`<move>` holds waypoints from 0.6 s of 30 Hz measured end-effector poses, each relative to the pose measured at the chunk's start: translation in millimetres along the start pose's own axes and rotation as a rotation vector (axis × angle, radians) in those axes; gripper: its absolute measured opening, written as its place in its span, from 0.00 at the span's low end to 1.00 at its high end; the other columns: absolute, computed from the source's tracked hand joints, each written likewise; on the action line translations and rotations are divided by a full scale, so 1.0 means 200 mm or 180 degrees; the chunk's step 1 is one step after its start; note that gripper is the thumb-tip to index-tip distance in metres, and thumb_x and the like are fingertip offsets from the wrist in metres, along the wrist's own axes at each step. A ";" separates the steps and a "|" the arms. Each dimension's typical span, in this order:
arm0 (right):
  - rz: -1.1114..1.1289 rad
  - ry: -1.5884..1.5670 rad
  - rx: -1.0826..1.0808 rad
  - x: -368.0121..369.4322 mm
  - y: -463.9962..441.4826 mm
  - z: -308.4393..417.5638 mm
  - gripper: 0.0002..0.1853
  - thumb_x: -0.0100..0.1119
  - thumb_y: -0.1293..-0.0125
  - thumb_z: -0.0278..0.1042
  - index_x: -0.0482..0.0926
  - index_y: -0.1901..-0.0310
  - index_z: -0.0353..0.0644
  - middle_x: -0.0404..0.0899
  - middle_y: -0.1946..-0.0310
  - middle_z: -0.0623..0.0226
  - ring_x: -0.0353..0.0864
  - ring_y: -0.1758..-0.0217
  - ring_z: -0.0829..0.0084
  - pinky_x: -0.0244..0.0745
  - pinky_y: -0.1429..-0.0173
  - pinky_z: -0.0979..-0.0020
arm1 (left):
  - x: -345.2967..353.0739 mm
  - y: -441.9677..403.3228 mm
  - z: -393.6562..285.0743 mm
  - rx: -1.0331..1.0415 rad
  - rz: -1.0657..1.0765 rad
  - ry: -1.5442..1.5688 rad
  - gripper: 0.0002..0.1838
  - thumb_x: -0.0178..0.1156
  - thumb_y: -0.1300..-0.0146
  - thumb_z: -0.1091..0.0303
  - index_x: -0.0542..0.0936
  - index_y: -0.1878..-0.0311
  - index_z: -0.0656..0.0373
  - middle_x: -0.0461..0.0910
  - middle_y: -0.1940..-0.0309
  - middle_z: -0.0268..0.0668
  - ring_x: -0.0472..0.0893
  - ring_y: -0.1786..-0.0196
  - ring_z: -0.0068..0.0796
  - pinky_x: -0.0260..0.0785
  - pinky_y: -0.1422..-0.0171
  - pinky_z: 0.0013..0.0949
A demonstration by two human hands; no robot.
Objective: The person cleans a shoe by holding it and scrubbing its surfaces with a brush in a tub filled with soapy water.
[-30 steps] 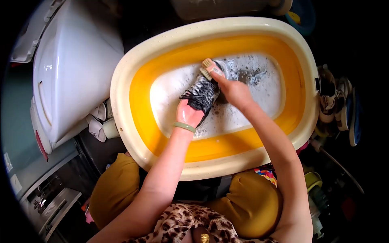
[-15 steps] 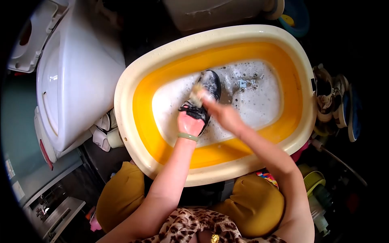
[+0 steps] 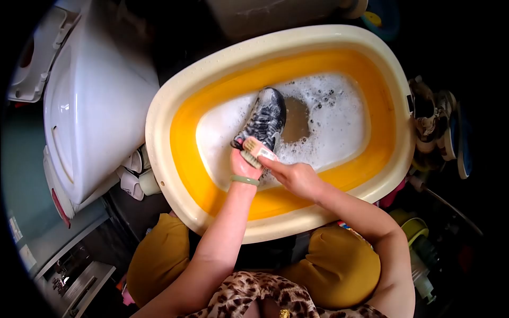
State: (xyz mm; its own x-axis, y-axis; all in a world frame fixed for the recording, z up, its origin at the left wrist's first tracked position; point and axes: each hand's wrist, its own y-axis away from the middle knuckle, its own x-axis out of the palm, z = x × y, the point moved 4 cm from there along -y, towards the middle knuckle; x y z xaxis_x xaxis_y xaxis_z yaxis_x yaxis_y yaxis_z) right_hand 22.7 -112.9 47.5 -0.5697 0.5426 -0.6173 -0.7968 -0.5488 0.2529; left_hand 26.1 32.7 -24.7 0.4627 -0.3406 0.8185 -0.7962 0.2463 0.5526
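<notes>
A black lace-up shoe (image 3: 263, 117), streaked with white suds, is tilted over foamy water, its toe pointing away from me. My left hand (image 3: 245, 163), a pale green bangle at its wrist, holds the shoe at the ankle end; its fingers are partly hidden by the shoe and brush. In my right hand (image 3: 297, 177) is a pink scrub brush (image 3: 261, 150) with pale bristles, close above the back of my left hand and the shoe's opening. Whether the bristles touch anything, I cannot tell. Both hands are inside a cream and yellow oval basin (image 3: 371, 69).
A white toilet-like fixture (image 3: 101, 106) stands left of the basin, with white slippers (image 3: 131, 183) by its base. Several shoes (image 3: 442, 124) line the right side. Green containers (image 3: 414, 228) sit at lower right, and a translucent bin (image 3: 281, 16) stands behind the basin.
The brush has come from the middle of the shoe toward me, near my left wrist. Shoe laces now show, and a gap in the foam has opened right of the shoe.
</notes>
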 end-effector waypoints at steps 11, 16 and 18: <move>-0.0258 -0.0694 -0.0048 0.03 -0.04 -0.01 0.24 0.58 0.39 0.32 0.73 0.40 0.64 0.78 0.75 0.52 0.78 0.78 0.55 0.75 0.70 0.59 | -0.03 -0.01 0.02 0.0050 0.0096 0.0676 0.24 0.38 0.33 0.52 0.73 0.46 0.58 0.77 0.52 0.43 0.76 0.48 0.45 0.71 0.46 0.53; -0.0349 0.0500 -0.0188 -0.05 -0.14 -0.16 0.25 0.55 0.38 0.37 0.71 0.39 0.72 0.79 0.78 0.58 0.79 0.79 0.56 0.73 0.76 0.58 | 0.07 -0.02 0.02 0.0305 -0.0371 0.0323 0.20 0.45 0.34 0.58 0.73 0.45 0.59 0.76 0.50 0.42 0.75 0.45 0.43 0.66 0.37 0.45; -0.0624 0.0435 0.0245 -0.13 -0.31 -0.23 0.22 0.52 0.36 0.40 0.71 0.40 0.69 0.80 0.75 0.54 0.80 0.75 0.53 0.73 0.73 0.55 | 0.15 -0.01 0.01 0.0174 -0.0342 0.0394 0.22 0.47 0.36 0.62 0.71 0.40 0.61 0.75 0.44 0.43 0.73 0.41 0.40 0.64 0.34 0.41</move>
State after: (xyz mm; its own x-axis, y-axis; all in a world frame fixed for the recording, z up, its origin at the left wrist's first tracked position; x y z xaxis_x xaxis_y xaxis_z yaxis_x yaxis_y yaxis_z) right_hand 96.1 -122.7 13.2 -0.3744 0.5400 -0.7538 -0.9053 -0.3887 0.1713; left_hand 39.2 19.9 -1.9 0.5881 -0.2471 0.7701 -0.7580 0.1635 0.6314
